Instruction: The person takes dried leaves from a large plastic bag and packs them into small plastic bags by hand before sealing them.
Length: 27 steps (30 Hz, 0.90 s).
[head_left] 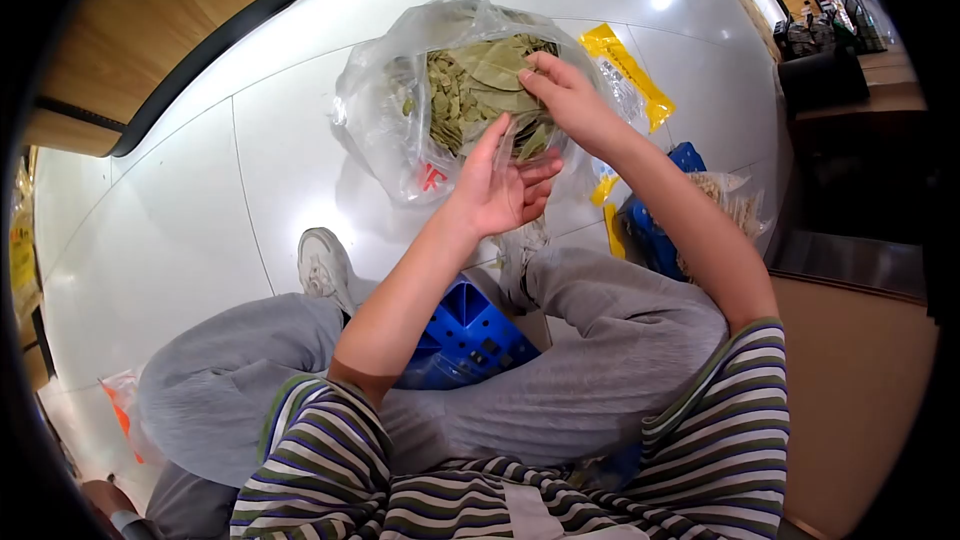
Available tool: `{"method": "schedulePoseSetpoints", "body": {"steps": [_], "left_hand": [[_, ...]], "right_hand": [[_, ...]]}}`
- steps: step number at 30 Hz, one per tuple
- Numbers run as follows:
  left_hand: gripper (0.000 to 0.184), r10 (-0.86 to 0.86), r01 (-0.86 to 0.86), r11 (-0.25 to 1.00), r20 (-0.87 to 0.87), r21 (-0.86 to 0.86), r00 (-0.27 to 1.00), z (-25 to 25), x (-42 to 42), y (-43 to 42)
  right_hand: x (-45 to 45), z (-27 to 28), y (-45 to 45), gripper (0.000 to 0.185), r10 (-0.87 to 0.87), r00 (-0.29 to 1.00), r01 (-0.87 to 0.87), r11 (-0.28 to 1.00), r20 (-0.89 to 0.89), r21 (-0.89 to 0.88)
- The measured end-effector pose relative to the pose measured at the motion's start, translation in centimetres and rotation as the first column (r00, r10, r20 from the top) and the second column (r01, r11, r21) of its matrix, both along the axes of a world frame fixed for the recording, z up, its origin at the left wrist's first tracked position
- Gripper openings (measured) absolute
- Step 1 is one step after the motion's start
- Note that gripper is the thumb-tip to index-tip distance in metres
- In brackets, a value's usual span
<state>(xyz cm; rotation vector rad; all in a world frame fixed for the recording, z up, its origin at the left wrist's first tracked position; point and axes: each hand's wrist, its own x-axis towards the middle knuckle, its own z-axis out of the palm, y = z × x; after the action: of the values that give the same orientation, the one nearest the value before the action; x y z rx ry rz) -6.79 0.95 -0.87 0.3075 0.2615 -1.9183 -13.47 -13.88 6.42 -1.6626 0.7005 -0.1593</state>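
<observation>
A large clear plastic bag [375, 125] stands wide-mouthed on the floor, full of dried bay leaves [465, 90]. My right hand [568, 98] reaches over its right side, thumb and fingers pinched on a few bay leaves at the top of the heap. At the near rim is my left hand [500, 188], palm turned up, thumb raised and fingers curled. Thin clear plastic [507, 155] runs between that thumb and the fingers; whether it belongs to the large bag or a separate small one, I cannot tell.
A yellow-edged clear package [630, 80] lies right of the bag. Beside my right knee are a blue crate [655, 235] and a bag of pale dried pieces [735, 205]. A blue plastic stool or crate [465, 335] sits between my legs. Wooden cabinets [150, 30] line the upper left; a cardboard box [850, 390] stands right.
</observation>
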Motion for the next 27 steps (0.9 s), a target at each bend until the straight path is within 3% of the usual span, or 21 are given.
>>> {"method": "schedulePoseSetpoints", "body": {"steps": [2,5,8,11,17,20,23,25,26,27], "left_hand": [[0.077,-0.004,0.002,0.999,-0.038,-0.045,0.999,-1.6,0.8,0.4],[0.075,0.042,-0.041,0.998,-0.033,0.044,0.999,-0.9,0.8,0.4],[0.073,0.041,-0.043,0.999,-0.059,-0.029,0.997,-0.2,1.3,0.7],[0.074,0.030,-0.032,0.999,-0.100,-0.019,0.995,-0.3,1.7,0.9],[0.082,-0.079,0.059,0.983,-0.110,-0.174,0.991,-0.1,1.3,1.0],[0.086,-0.103,0.109,0.973,0.039,-0.203,0.994,1.3,1.4,1.5],[0.091,-0.108,0.216,0.793,0.217,-0.570,0.970,1.6,2.4,2.0],[0.085,0.020,0.372,0.729,0.561,-0.575,0.827,3.8,5.0,3.1],[0.083,0.225,0.375,0.739,0.730,-0.560,0.646,5.9,5.5,3.4],[0.082,0.373,0.379,0.774,0.849,-0.507,0.376,8.1,6.0,3.8]], "right_hand": [[1.0,1.5,0.2,0.018,-0.092,0.996,0.094,0.992,-0.019,0.086],[2.1,1.3,1.0,0.019,-0.107,0.980,0.034,0.918,0.166,0.396],[2.4,0.5,1.8,0.021,-0.129,0.974,0.088,0.973,0.187,0.211],[3.2,0.3,2.1,0.019,-0.291,0.937,0.279,0.956,0.192,0.087],[4.4,-0.3,1.0,0.011,-0.333,0.884,0.361,0.932,0.329,-0.027],[4.8,0.4,0.3,0.011,-0.345,0.877,0.371,0.928,0.334,-0.015],[4.7,3.1,0.0,0.013,-0.386,0.863,0.376,0.922,0.326,0.095],[4.6,4.8,-0.2,0.014,-0.390,0.846,0.362,0.921,0.365,0.144],[4.2,5.5,-0.6,0.014,-0.376,0.844,0.335,0.926,0.383,0.171],[3.9,6.4,-0.8,0.014,-0.363,0.841,0.307,0.931,0.401,0.199]]}}
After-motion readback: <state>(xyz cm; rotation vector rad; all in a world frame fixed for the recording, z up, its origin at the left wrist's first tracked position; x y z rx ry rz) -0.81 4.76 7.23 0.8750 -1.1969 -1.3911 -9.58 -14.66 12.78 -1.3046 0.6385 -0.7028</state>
